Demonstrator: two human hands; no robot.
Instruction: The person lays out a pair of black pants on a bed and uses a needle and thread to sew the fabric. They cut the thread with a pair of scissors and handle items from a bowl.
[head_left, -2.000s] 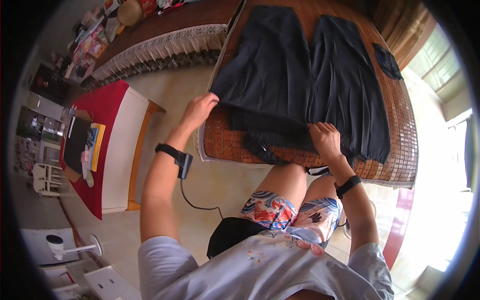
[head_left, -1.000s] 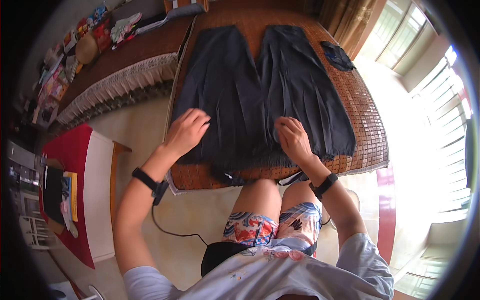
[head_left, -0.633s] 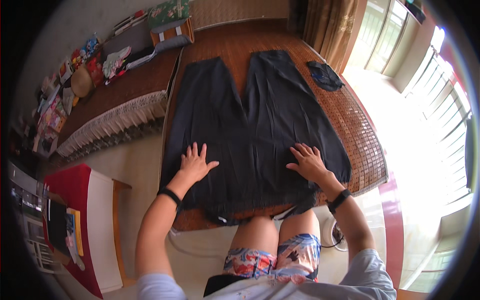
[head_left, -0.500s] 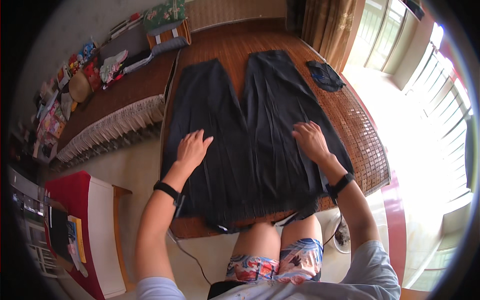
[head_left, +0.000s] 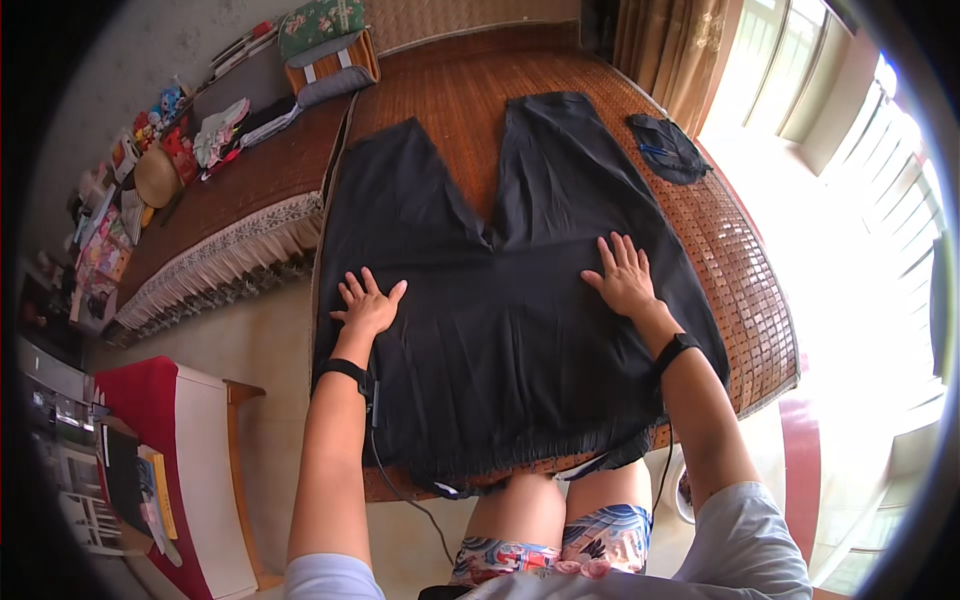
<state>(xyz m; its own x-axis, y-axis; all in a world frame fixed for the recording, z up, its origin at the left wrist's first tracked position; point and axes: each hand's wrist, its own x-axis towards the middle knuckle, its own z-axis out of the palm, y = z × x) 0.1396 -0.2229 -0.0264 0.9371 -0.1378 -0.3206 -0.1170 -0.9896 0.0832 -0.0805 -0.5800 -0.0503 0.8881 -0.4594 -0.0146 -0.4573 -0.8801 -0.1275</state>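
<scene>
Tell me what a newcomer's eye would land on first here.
Black trousers dominate the centre, spread on a brown mat, legs pointing away. The left grip and right grip lie open over them, one toward each side. Then a red cloth stands out at lower left.

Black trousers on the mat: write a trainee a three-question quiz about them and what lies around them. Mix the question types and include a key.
1. True or false: the left hand and the right hand are both palm-down over the black trousers, fingers spread.
2. Fill in: the two legs of the black trousers point toward the ___ edge of the picture.
3. Which lies on the brown mat, to the right of the trousers? A: a round hat. B: a small dark bundle. C: a yellow book.

Key: 1. True. 2. Top. 3. B.
</scene>
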